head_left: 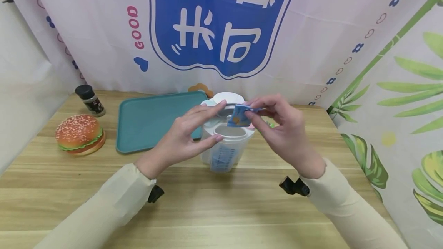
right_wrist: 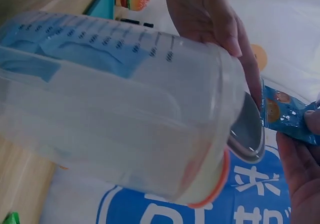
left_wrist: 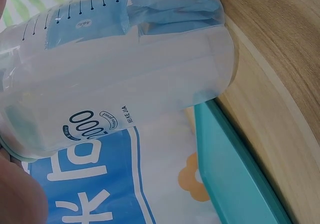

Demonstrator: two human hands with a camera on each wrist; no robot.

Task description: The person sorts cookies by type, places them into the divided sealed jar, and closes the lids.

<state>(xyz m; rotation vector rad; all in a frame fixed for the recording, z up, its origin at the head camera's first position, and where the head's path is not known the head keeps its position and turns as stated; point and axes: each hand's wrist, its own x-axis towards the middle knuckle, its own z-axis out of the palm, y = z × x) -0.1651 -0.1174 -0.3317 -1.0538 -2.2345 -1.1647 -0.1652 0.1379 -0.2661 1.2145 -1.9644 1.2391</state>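
Note:
A clear, divided storage canister [head_left: 225, 155] with a measuring scale stands upright on the table. Several blue packets [right_wrist: 85, 56] lie low inside one compartment, behind the scale. At the top, one opening faces the person, with a grey flap [right_wrist: 250, 134] tilted up. My right hand [head_left: 285, 130] pinches a small blue snack packet [head_left: 238, 116] between thumb and fingers just above that opening. Against the canister's top, on its left side, my left hand [head_left: 183, 133] rests with fingers extended and thumb near the opening's rim.
Behind and left of the canister lies a teal tray [head_left: 149, 124]. Further left are a toy hamburger [head_left: 80, 133] and a black-capped seasoning jar [head_left: 90, 100]. A printed cloth [head_left: 114, 64] hangs along the table's back edge.

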